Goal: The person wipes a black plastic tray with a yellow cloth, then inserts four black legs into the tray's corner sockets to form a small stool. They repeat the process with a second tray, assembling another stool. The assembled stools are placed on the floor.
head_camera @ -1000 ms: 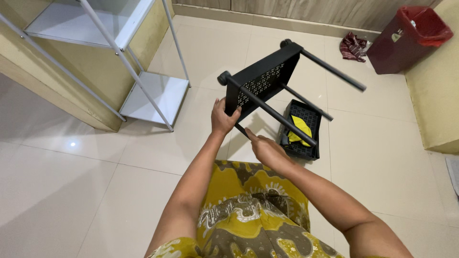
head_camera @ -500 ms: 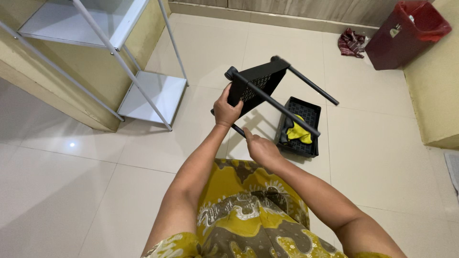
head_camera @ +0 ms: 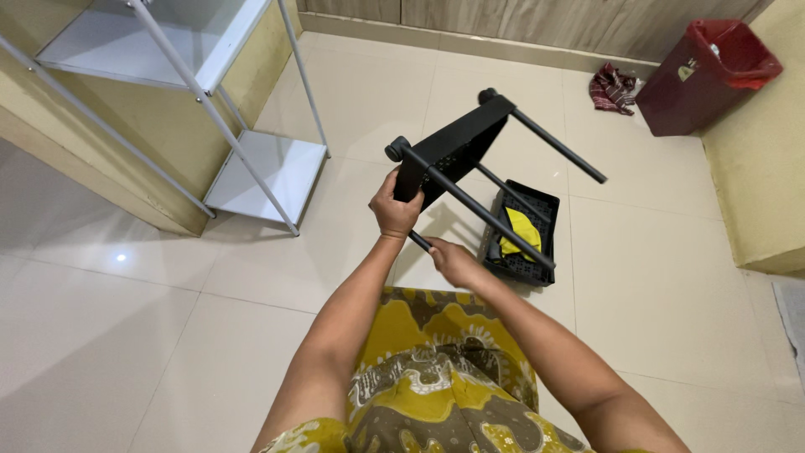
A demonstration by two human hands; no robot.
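At frame centre the left hand (head_camera: pixel 396 210) has its fingers clamped on the edge of a black shelf panel (head_camera: pixel 453 153) with poles, held above the floor; the right hand (head_camera: pixel 451 260) grips a black pole (head_camera: pixel 419 241); a black crate (head_camera: pixel 521 235) lies just right.

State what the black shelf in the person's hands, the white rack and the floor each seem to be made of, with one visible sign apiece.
Black shelf: probably plastic panel, matt, perforated; its poles look like dark tube, metal or plastic.
White rack: likely painted metal tubes, thin and straight, with smooth white boards.
Floor: glazed ceramic tile, shown by grout lines and a bright light reflection.
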